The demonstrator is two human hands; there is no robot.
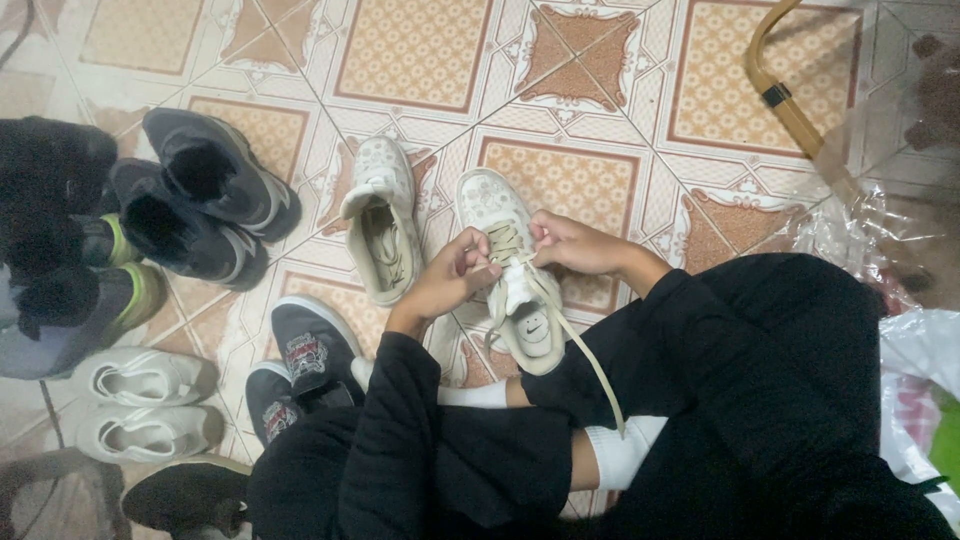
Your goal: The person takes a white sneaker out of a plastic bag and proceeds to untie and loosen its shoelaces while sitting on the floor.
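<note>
A white sneaker (505, 262) lies on the patterned tile floor, toe pointing away from me, in front of my folded legs in black trousers and white socks. My left hand (447, 280) pinches its cream lace (507, 243) at the eyelets on the left side. On the right side my right hand (572, 243) grips the same lace. One loose lace end (590, 365) trails down over my right knee. The matching white sneaker (381, 225) lies unlaced just left of my left hand.
Black sneakers (205, 190) and grey-green shoes (75, 310) lie at the left. White slip-ons (140, 400), dark printed slip-ons (305, 350) and a black shoe (185, 495) are nearer me. Plastic bags (900, 290) and a curved wooden piece (785, 100) are at the right.
</note>
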